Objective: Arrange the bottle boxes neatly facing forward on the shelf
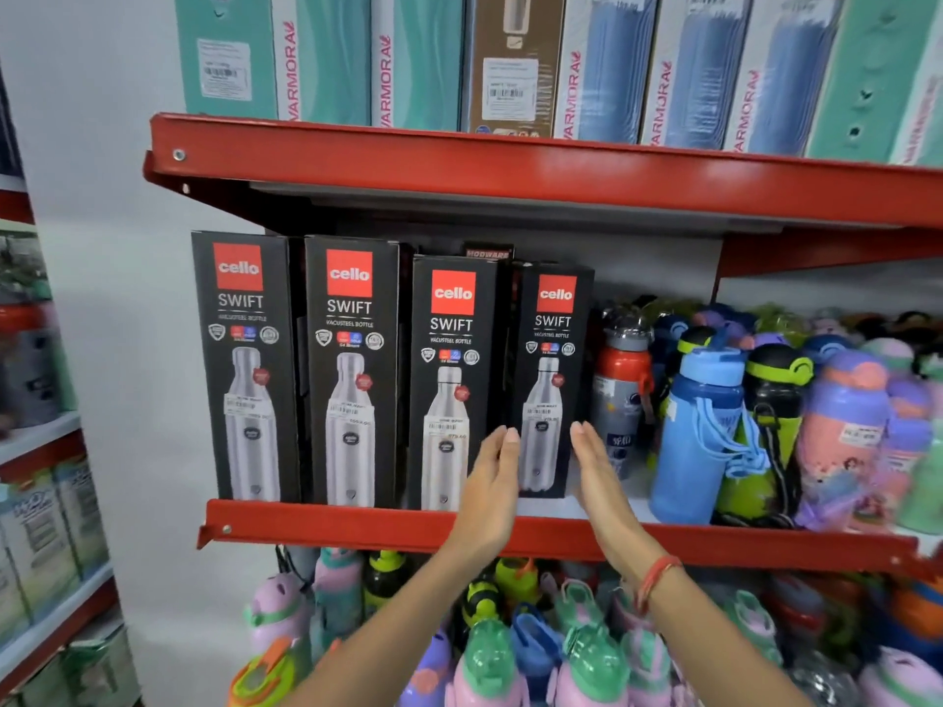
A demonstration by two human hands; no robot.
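Note:
Several black Cello Swift bottle boxes stand upright in a row on the middle red shelf (357, 523), fronts facing me. The rightmost box (551, 349) sits a little further back than the third box (451, 349). My left hand (492, 482) is flat with fingers straight, in front of the lower edge between the third and rightmost boxes. My right hand (597, 472) is also flat, by the rightmost box's lower right edge. Both palms face each other across that box; I cannot tell if they touch it. Neither hand grips anything.
Loose colourful water bottles (704, 426) crowd the shelf right of the boxes. Tall Varmora boxes (418, 58) fill the upper shelf. More kids' bottles (510, 655) pack the shelf below. A white wall and another rack (41, 502) are at left.

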